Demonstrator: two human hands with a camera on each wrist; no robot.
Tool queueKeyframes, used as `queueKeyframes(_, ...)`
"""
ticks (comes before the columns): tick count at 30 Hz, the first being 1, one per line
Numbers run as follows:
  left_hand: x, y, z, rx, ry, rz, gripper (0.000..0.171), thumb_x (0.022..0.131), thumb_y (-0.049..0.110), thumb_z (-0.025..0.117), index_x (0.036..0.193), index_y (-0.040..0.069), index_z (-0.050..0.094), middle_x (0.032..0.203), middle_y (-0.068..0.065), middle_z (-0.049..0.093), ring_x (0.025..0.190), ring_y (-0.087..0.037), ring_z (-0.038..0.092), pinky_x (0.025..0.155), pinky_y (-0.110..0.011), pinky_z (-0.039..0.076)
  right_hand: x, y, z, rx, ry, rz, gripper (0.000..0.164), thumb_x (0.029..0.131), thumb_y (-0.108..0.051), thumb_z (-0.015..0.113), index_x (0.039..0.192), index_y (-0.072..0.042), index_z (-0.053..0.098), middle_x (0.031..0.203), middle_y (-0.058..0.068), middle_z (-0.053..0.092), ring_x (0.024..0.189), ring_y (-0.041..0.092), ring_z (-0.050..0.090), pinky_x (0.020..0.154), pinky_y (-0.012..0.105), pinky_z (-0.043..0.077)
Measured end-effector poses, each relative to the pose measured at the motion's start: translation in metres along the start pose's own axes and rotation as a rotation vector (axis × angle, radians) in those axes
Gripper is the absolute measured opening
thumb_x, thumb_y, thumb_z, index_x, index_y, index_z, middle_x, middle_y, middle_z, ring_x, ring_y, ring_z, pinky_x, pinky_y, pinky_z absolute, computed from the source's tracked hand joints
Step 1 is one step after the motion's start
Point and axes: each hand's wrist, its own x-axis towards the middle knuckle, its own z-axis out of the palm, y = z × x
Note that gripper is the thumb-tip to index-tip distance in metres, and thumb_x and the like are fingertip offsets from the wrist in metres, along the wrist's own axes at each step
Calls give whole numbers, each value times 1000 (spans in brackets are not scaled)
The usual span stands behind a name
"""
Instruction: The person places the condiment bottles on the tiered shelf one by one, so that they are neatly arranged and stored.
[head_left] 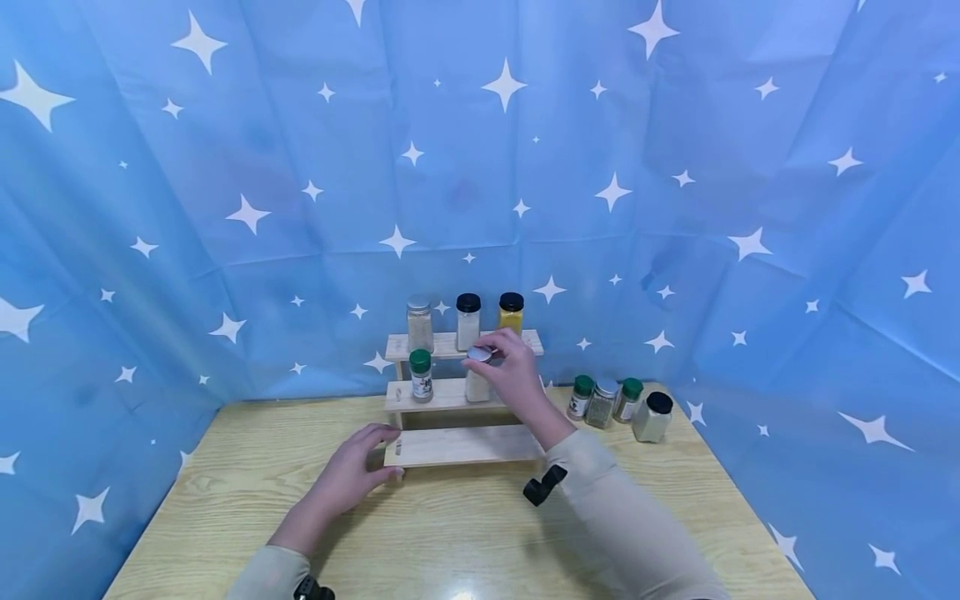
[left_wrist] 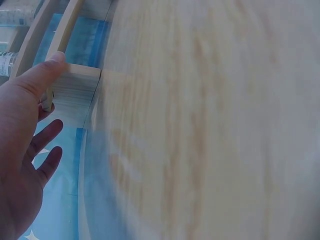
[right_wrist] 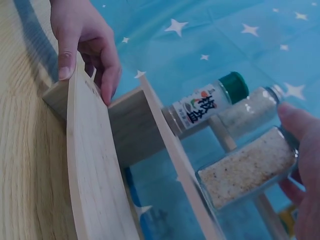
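A three-step wooden spice rack (head_left: 465,447) stands on the table. My left hand (head_left: 356,468) grips the left end of its bottom step, the thumb at the front edge and fingers behind, as the left wrist view also shows. My right hand (head_left: 517,379) pinches the silver lid of a square glass jar (right_wrist: 247,167) with pale, speckled contents. The jar is upright at the middle step, its base at the board. Left of it on that step stands a green-capped shaker (head_left: 422,377). The top step bears a silver-lidded jar (head_left: 420,327), a black-lidded white jar (head_left: 468,323) and a yellow jar (head_left: 512,312).
Right of the rack stand two green-capped shakers (head_left: 581,398) (head_left: 628,402), a silver-lidded jar (head_left: 602,405) and a black-lidded jar (head_left: 652,418). A blue star-printed curtain (head_left: 465,167) hangs behind and beside the wooden table (head_left: 465,533).
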Motion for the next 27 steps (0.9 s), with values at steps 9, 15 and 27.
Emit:
queueKeyframes(9, 0, -1, 1, 5, -1, 3, 71, 91, 32, 94, 153, 17, 65, 156, -3, 62, 149, -34, 54, 126, -59, 44, -1, 2, 12, -15, -8, 3, 35, 93, -23, 93, 119, -5, 79, 119, 4, 68, 105, 19, 69, 91, 30, 66)
queueKeyframes(15, 0, -1, 2, -4, 3, -4, 70, 91, 32, 94, 153, 19, 65, 156, -2, 62, 149, -34, 54, 126, -60, 44, -2, 3, 13, -23, -10, 9, 34, 94, -23, 92, 120, -8, 76, 119, 3, 66, 106, 18, 67, 89, 31, 65)
queueKeyframes(27, 0, -1, 2, -8, 7, -3, 71, 91, 32, 94, 154, 19, 64, 157, -3, 61, 149, -35, 54, 125, -61, 44, -16, 12, -7, 25, -24, 77, 66, 92, -17, 94, 146, -4, 59, 133, 21, 61, 122, 35, 62, 108, 51, 59)
